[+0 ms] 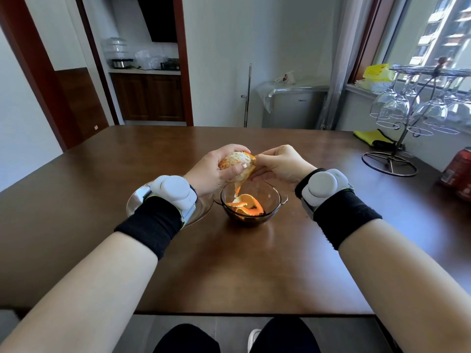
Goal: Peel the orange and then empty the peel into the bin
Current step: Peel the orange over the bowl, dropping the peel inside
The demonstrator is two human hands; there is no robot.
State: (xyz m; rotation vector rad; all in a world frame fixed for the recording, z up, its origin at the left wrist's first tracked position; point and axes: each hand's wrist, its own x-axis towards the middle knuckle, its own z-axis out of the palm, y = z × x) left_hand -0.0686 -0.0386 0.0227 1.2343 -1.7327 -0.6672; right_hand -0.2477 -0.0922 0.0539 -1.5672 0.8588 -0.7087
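My left hand (209,171) grips a mostly peeled orange (233,160) above the table, its pale pith showing. My right hand (277,163) pinches a strip of orange peel (246,174) still attached at the fruit's right side; the strip hangs down toward a dark glass bowl (274,200). Inside the bowl lie several loose peel pieces (246,206). Both wrists wear black bands with grey devices. No bin is in view.
A glass plate (204,208) lies left of the bowl, partly under my left wrist. On the brown wooden table (229,263), at the right stand a wire rack of hanging wine glasses (413,110), a yellow cloth (369,136) and a red can (458,171).
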